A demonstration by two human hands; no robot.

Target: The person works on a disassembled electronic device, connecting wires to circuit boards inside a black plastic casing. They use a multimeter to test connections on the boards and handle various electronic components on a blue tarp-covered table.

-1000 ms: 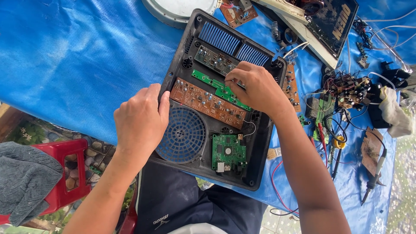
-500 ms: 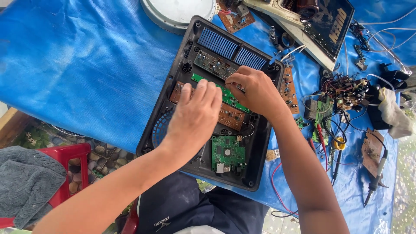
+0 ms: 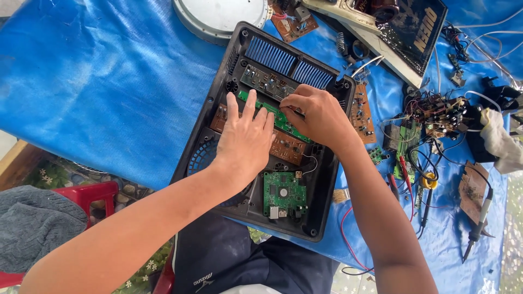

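The long green circuit board point(image 3: 278, 117) at frame centre is pinched by the right hand point(image 3: 318, 117). The left hand point(image 3: 246, 142) is laid flat and open, gripping nothing, on the brown board point(image 3: 289, 148). Both boards are seated in the black housing point(image 3: 218, 103) on the blue-covered tabletop point(image 3: 109, 81).

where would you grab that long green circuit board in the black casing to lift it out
Probably by the long edges of the narrow green board, near its bare upper-left end, coming straight down from above. It lies flat and slanted in the black casing, and both the left hand and right hand cover its middle.
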